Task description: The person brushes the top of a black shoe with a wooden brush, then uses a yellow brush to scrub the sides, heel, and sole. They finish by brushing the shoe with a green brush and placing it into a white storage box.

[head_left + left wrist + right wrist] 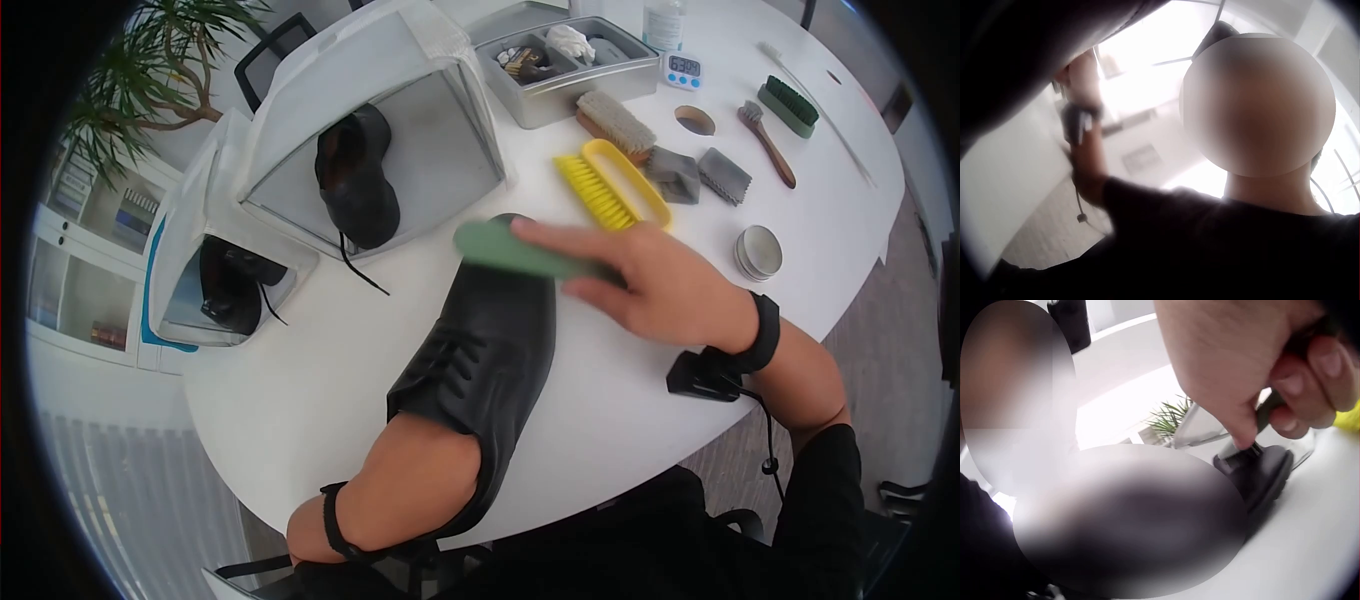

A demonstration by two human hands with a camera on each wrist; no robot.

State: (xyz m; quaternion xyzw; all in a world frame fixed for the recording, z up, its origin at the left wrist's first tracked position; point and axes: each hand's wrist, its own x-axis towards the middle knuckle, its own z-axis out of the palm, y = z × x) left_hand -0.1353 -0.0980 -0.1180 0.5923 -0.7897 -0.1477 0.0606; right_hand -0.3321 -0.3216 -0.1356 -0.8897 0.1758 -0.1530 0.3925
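A black lace-up shoe (500,350) is held over the table, its toe pointing away. My left hand (425,475) reaches into the shoe's opening, so its fingers are hidden inside. With curled fingers and thumb my right hand (670,285) grips a green-backed brush (530,255), which lies across the toe. The brush looks blurred, and its bristles cannot be made out in the head view. In the right wrist view the right hand (1254,369) pinches the brush above the shoe toe (1266,472). Dark shoe leather (1035,50) fills the upper left of the left wrist view.
Another black shoe (360,185) sits in a clear-fronted box, with one more (235,285) in a smaller box. On the right are a yellow brush (600,190), a wooden brush (615,120), grey pieces (725,175), a round tin (758,252), a timer (683,70) and a metal case (580,95).
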